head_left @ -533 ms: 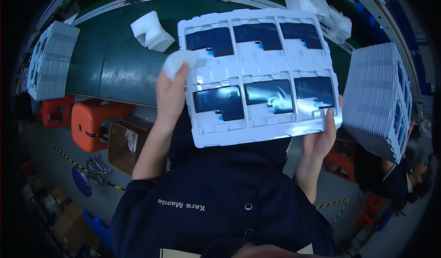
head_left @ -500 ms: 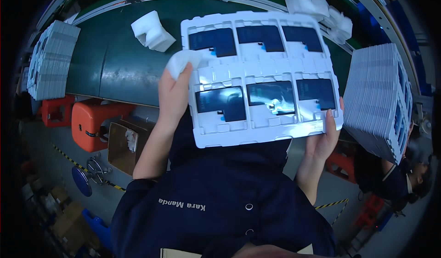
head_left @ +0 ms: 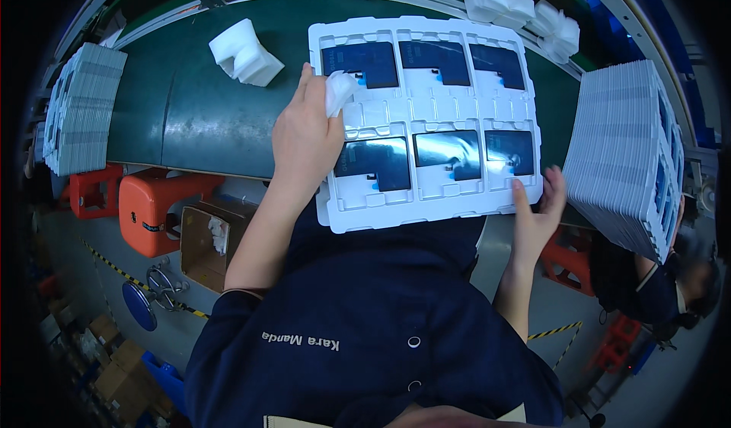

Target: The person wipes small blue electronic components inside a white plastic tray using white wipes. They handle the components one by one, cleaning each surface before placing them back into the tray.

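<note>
A white plastic tray (head_left: 449, 112) lies in front of me, its lower part reaching past the near edge of the table. Its several pockets hold flat dark battery-like pieces (head_left: 435, 64) with small blue tabs, some glossy with reflected light. At the tray's left side, my left hand (head_left: 308, 127) is closed round a crumpled white wipe (head_left: 339, 93), which rests against the upper left pocket. My right hand (head_left: 539, 207) is at the lower right corner, thumb near the rim and fingers spread outside it.
Tall stacks of white trays stand at the right (head_left: 618, 154) and left (head_left: 85, 108) of the green table (head_left: 205, 123). A white foam block (head_left: 245, 53) sits left of the tray, more foam (head_left: 499, 0) behind. Below are an orange stool (head_left: 148, 211) and a cardboard box (head_left: 204, 245). Another person (head_left: 632, 283) is at right.
My left hand has moved up and right over the tray's left side with the wipe. My right hand's fingers have come away from the right edge and spread. The tray has shifted slightly.
</note>
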Demonstrator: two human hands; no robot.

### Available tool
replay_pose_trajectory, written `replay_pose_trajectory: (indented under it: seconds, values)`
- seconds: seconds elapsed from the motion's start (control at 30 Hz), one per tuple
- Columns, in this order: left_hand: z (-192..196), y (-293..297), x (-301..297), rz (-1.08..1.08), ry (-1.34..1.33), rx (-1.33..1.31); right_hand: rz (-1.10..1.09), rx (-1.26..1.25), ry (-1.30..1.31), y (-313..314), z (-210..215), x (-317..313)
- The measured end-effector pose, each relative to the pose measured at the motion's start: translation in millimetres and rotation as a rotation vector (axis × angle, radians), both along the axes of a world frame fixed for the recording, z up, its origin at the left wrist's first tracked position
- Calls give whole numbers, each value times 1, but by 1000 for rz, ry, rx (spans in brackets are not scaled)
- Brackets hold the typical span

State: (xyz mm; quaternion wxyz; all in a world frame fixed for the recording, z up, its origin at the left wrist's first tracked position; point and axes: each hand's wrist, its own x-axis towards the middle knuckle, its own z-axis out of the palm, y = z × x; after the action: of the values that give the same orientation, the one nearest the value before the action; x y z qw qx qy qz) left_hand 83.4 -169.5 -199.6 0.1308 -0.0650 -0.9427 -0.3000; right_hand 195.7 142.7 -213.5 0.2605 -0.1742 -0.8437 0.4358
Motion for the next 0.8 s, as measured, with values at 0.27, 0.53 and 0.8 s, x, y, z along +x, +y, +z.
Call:
replay_pose_trajectory:
  seconds: [0.27, 0.53, 0.8]
  values:
    - [-2, -8, -5, -5, 3, -65, 175, 515, -238, -23, 8, 15]
    - [7, -18, 2, -87, 354, -16, 183, 580, -209, -12, -2, 3]
    - [38, -9, 56, -335, -871, 1144, 720, -293, -28, -77, 67, -33]
